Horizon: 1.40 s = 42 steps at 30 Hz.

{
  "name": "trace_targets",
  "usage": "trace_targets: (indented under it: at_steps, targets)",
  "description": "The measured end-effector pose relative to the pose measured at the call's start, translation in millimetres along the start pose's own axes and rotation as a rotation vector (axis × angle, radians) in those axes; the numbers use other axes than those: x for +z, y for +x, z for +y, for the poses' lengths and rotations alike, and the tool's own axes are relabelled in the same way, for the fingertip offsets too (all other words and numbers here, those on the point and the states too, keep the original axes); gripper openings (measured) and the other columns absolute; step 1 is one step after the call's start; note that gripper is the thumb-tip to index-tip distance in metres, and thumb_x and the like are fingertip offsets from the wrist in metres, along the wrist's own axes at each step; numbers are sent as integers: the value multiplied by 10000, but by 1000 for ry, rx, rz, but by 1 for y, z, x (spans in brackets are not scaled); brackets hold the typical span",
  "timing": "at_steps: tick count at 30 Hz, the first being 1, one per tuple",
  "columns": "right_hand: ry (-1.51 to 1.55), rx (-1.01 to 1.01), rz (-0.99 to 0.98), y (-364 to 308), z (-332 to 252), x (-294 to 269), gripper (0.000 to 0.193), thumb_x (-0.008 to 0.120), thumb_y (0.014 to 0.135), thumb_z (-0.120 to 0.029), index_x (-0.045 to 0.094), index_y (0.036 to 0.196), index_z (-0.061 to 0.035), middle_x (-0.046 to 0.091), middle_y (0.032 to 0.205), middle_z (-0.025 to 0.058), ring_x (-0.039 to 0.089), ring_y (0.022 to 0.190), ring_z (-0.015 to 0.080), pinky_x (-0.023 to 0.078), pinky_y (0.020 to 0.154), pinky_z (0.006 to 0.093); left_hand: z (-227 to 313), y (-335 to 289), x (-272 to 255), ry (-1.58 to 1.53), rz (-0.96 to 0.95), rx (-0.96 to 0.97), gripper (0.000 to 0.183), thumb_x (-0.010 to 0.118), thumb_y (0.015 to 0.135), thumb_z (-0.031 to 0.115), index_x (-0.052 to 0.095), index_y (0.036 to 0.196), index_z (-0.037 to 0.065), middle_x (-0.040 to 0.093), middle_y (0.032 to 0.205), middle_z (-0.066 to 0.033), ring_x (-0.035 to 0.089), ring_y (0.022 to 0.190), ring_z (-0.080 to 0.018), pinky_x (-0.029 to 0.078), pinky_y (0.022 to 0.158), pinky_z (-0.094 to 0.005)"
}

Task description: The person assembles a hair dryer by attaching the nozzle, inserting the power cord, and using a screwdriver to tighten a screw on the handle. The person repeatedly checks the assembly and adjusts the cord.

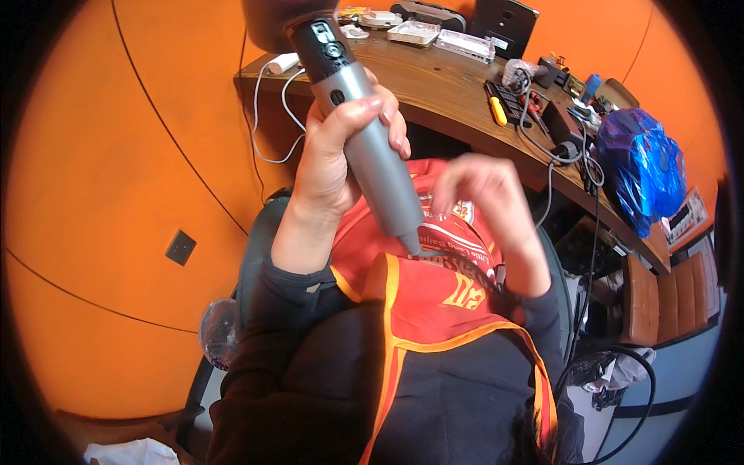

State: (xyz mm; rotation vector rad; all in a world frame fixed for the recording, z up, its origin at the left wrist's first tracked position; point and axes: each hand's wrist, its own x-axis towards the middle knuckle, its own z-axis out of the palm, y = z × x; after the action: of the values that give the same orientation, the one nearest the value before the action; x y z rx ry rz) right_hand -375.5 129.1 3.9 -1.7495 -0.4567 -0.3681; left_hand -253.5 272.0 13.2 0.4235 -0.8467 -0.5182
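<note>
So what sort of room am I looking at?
Probably a small office or workroom, possibly in a home: there's a cluttered wooden desk, a dark tablet-like device standing on it, and what looks like a brown padded chair.

A red apron [434, 310] edged in yellow-orange covers a dark-sleeved top [325, 349].

Grey cylindrical handheld device [380, 167]: smooth satin shell, metal or plastic, can't tell; glossy black collar [321, 54] on it. Red apron with yellow-orange trim [434, 314]: matt cloth. Brown grained desk [434, 84]: looks like wood, slight sheen. Blue crinkled bag [642, 167] at desk's right edge: glossy thin plastic. Whitish shallow tray [465, 48] by far edge: hard, shiny plastic.
</note>
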Motion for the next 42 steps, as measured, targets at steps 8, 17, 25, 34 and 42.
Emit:
trace_targets:
  at_steps: [8,17,25,34,42]
  targets:
    - [461,-146,74,63,-27,-42,657,458,863,-514,285,1351,-110,458,1247,164,500,1098,260,465,842,407,-28,-2,20,-117,-369,-454,322,579,728,135,450,997,14,520,682,-94,549,577,-162,475,555,-280]
    - [498,-204,274,45,-36,-47,454,569,839,-240,432,1219,-33,571,1100,119,596,947,183,513,787,342,-28,-9,32,313,-234,-492,318,655,725,116,461,952,6,544,722,-65,556,606,-128,464,577,-258]
    - [469,-87,401,47,-37,-41,308,568,842,-228,529,1092,-53,616,949,68,610,831,148,518,701,294,-30,-14,37,546,-131,-367,322,645,728,105,452,965,3,537,759,-49,559,670,-108,466,638,-251]
    - [264,-82,330,38,-34,-43,554,440,865,-458,445,1208,-22,581,1115,162,590,993,197,517,725,285,-25,-10,36,370,-214,-424,307,609,710,83,425,943,5,528,683,-99,550,537,-161,465,518,-268]
    - [456,-116,470,37,-38,-48,266,551,847,-248,542,1046,-73,603,897,43,595,791,124,523,618,264,-34,-8,42,347,-224,-463,331,660,738,126,437,960,22,542,709,-78,562,590,-146,461,571,-259]
